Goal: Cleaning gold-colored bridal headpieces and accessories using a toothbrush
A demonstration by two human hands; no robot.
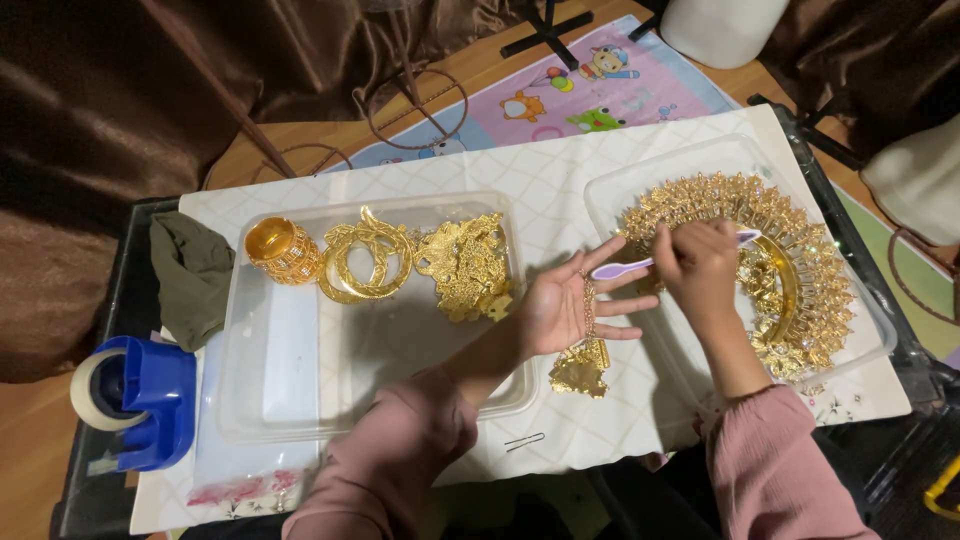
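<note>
At the far left a blue tape dispenser (140,400) is sitting beside a green cloth (192,272). A clear tray (300,390) is holding a gold pot (283,250), gold rings (368,262) and a pile of gold pieces (468,265). The left hand (565,305) is lying palm up with fingers spread over the tray's right edge, and a gold chain ornament (583,362) is draping across the palm and hanging below it. The right hand (700,265) is gripping a lilac brush (640,264), its tip pointing toward the left palm. Under that hand a gold crown (800,270) is resting in a second tray (870,345).
</note>
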